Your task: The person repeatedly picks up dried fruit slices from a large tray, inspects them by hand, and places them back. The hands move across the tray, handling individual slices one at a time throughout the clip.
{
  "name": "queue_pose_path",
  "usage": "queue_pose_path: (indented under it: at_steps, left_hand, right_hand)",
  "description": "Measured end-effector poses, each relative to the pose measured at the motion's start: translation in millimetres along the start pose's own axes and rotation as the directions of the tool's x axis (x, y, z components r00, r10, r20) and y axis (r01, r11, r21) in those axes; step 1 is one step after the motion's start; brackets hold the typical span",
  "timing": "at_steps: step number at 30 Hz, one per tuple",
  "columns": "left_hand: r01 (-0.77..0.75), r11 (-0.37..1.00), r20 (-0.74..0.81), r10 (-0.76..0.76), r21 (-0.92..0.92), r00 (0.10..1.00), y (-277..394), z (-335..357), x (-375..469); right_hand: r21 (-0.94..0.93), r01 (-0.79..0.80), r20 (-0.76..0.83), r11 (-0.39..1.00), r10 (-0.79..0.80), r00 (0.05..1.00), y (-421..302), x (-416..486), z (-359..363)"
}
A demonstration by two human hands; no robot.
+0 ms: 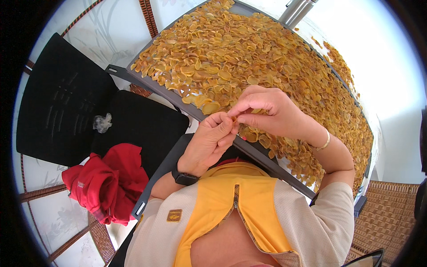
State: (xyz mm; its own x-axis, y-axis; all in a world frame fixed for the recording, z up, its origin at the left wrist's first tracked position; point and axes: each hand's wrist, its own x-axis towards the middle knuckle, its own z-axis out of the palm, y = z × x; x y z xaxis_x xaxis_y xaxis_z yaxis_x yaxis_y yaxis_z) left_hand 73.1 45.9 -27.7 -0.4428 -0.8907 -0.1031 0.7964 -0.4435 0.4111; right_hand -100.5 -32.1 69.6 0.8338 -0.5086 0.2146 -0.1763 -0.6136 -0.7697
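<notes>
Both hands meet above the near edge of a grey-rimmed table (186,105). Between the thumb and fingers of my left hand (211,142) is a small curled, yellow-brown dried slice (234,119). My right hand (272,108) pinches at the same slice from the right, its thumb and forefinger tips touching it. Fingers cover most of the slice. Beyond and beneath the hands, a thick layer of similar dried slices (233,56), seemingly of a root or fruit, spreads over the tabletop. A few larger, paler slices (208,105) lie just ahead of my left hand.
A black chair (143,123) stands at the left, with a red garment (106,183) and a clump of clear plastic (102,122) on it. Behind the table rises a steel flask (296,14), near more slices (338,63). A woven panel (390,213) is at lower right.
</notes>
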Motion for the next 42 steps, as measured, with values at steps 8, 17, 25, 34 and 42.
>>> queue_pose_path:
  at_steps: [8, 17, 25, 34, 42]
  left_hand:
    - [0.019, 0.999, -0.03, -0.018, 0.048, 0.999, -6, 12, 0]
    - [0.02, 1.0, -0.065, -0.019, 0.014, 0.998, -4, 11, 4]
    - [0.004, 1.0, -0.041, -0.004, 0.007, 0.999, 5, 2, 3]
    - [-0.086, 0.995, -0.06, 0.083, -0.053, 0.995, 14, -3, -2]
    - [-0.085, 0.995, -0.065, 0.082, -0.043, 0.995, 37, 0, -5]
  right_hand:
    - [-0.126, 0.022, -0.072, 0.992, -0.031, 0.997, -5, -19, -3]
    - [-0.103, -0.072, -0.064, 0.992, 0.066, 0.996, -4, -15, -4]
    - [0.272, -0.463, 0.1, 0.844, 0.454, 0.886, -3, -1, -6]
    - [0.16, -0.421, 0.042, 0.893, 0.42, 0.906, 5, 28, -17]
    - [-0.012, -0.454, -0.528, 0.891, 0.379, 0.76, 141, 123, -125]
